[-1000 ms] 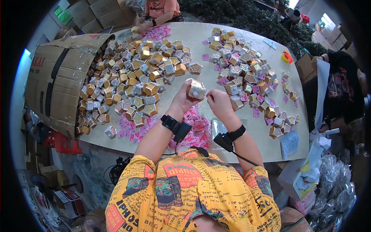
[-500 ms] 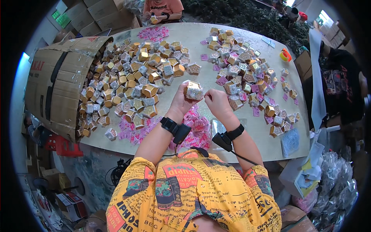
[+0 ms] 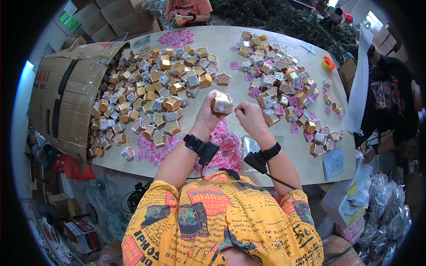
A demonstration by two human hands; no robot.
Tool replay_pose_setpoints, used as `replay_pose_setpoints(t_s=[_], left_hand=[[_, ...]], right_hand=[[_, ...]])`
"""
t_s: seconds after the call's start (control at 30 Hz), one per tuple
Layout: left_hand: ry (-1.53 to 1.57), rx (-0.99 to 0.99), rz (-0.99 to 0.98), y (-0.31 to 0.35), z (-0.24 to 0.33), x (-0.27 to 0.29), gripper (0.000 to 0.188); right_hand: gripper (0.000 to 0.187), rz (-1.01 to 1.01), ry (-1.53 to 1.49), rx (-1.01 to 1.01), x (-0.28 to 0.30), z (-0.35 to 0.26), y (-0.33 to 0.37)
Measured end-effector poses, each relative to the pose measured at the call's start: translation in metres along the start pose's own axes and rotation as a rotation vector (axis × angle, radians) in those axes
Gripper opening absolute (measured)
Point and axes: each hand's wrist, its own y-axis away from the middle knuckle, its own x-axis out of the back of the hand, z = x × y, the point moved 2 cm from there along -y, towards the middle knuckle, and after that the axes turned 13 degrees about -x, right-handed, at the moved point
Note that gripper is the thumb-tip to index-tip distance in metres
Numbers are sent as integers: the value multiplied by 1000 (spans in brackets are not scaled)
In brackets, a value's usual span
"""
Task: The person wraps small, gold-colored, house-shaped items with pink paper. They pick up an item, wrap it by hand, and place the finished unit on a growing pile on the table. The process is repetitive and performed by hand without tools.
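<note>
L hand [image 3: 207, 116] fingers clamped on a small box [image 3: 221, 102], held above the desk [image 3: 230, 44]. R hand [image 3: 250, 119] just right of box, fingertips pinched together (on what, can't tell). Pink labels [image 3: 226, 148] below box; box pile [image 3: 155, 97] to its left.

One head-worn fisheye camera looks steeply down from above the person's chest. It faces forward across the table [image 3: 230, 48], close over both raised forearms. Straight edges bend toward the rim.
</note>
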Motion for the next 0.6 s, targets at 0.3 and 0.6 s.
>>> replay_pose_setpoints(t_s=[0.3, 0.6], left_hand=[[-53, -6, -36, 2, 1, -3, 36], [-45, 19, -29, -1, -4, 1, 35]], right_hand=[[13, -49, -16, -63, -2, 4, -3], [13, -11, -7, 11, -6, 9, -3]])
